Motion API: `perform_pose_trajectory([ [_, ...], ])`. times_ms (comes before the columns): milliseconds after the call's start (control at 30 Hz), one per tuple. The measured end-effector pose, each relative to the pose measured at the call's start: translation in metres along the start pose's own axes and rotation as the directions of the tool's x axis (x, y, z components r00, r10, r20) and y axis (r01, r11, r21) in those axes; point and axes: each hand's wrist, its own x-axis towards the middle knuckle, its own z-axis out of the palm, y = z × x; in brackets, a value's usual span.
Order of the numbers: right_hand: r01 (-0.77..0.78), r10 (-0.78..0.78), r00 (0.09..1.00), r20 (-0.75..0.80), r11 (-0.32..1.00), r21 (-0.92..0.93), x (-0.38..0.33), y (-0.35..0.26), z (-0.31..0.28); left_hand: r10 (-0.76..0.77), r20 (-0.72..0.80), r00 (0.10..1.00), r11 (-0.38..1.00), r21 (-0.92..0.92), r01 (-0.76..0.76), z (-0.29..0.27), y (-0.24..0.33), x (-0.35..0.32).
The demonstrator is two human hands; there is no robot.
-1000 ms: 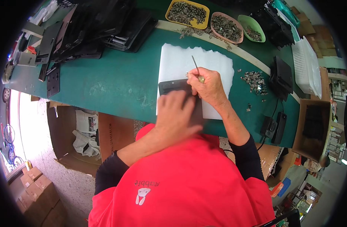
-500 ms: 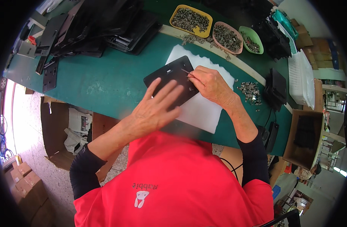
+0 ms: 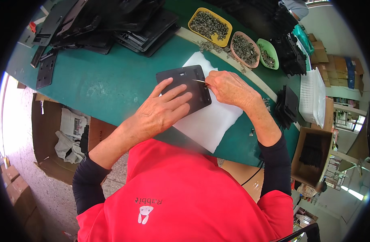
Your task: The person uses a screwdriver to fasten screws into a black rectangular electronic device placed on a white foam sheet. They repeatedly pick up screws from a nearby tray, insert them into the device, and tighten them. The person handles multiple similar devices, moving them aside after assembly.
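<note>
A flat black plastic panel (image 3: 198, 93) with rounded corners and small cutouts lies on a white foam sheet (image 3: 217, 126) on the green table. My left hand (image 3: 162, 109) rests on the panel's near left part with its fingers spread. At the panel's right edge, my right hand (image 3: 230, 88) pinches a thin metal tool (image 3: 199, 81), whose tip points left over the panel. The tool's other end is hidden in the fingers, and its exact kind cannot be made out.
Yellow (image 3: 225, 42), pink (image 3: 244, 63) and green trays (image 3: 276, 67) of small metal parts stand along a pale wooden strip. Stacked black panels (image 3: 146, 34) fill the back left. Right lie more black parts (image 3: 287, 107) and a white basket (image 3: 312, 97). An open carton (image 3: 52, 161) stands below left.
My left hand has come down from a blurred hover onto the panel. The panel is turned a little, and the tool tip in my right hand now lies nearer its right edge. The view has shifted slightly.
</note>
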Motion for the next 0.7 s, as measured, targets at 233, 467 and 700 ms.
perform_pose_trajectory([
  [233, 0.061, -0.057, 0.998, 0.030, 0.987, -0.151, 0.004, 0.007, 0.006, -0.020, -0.134, 0.991, 0.984, -0.180, -0.004, 0.003, -0.005, 0.007],
  [467, 0.284, -0.304, 0.936, -0.176, 0.950, -0.130, 0.002, 0.019, 0.018, 0.001, -0.256, 0.967, 0.971, -0.231, -0.062, 0.012, -0.018, 0.006],
  [700, 0.326, -0.362, 0.923, -0.130, 0.916, -0.234, 0.006, 0.013, 0.015, 0.003, -0.224, 0.975, 0.966, -0.250, -0.060, 0.011, -0.021, 0.005],
])
